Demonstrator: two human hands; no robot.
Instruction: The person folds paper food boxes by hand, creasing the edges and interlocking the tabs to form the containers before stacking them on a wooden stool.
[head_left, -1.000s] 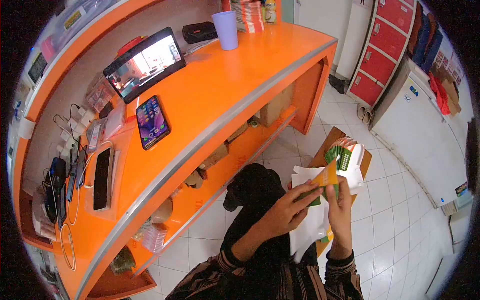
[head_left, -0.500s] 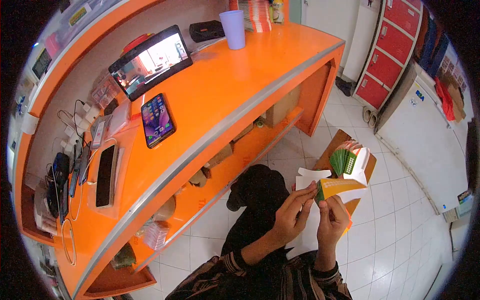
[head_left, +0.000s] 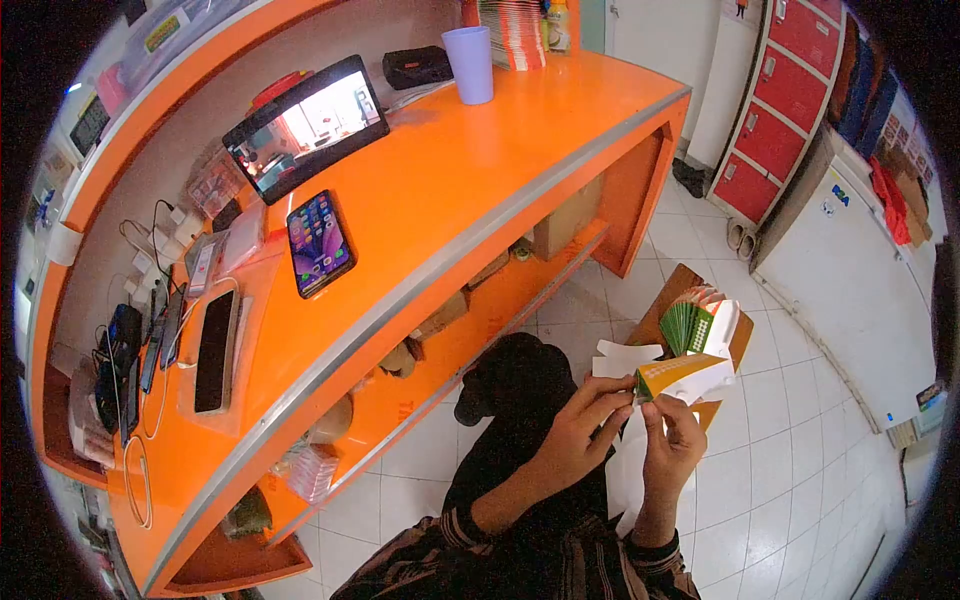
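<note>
My left hand (head_left: 588, 425) pinches the left end of a folded card (head_left: 675, 372), printed yellow and green with a white side. The fingers of my right hand (head_left: 672, 440) close on its lower edge, close beside the left fingertips. Just beyond lies a fanned stack of green printed cards (head_left: 684, 326), with a white piece (head_left: 722, 330) against it, on a brown board (head_left: 676, 284). White paper (head_left: 625, 462) shows below and between my hands, partly hidden by them.
An orange counter (head_left: 470, 170) curves along the left, carrying a phone (head_left: 320, 245), a tablet (head_left: 307, 128), a lilac cup (head_left: 468, 65) and cables. Boxes fill its lower shelf. Red lockers (head_left: 768, 130) and a white fridge (head_left: 850, 270) stand at the right, on white floor tiles.
My right hand has shifted slightly right and down, its fingers now pinching nearer the card's left end. The card has tilted a little. My left hand stays nearly in place.
</note>
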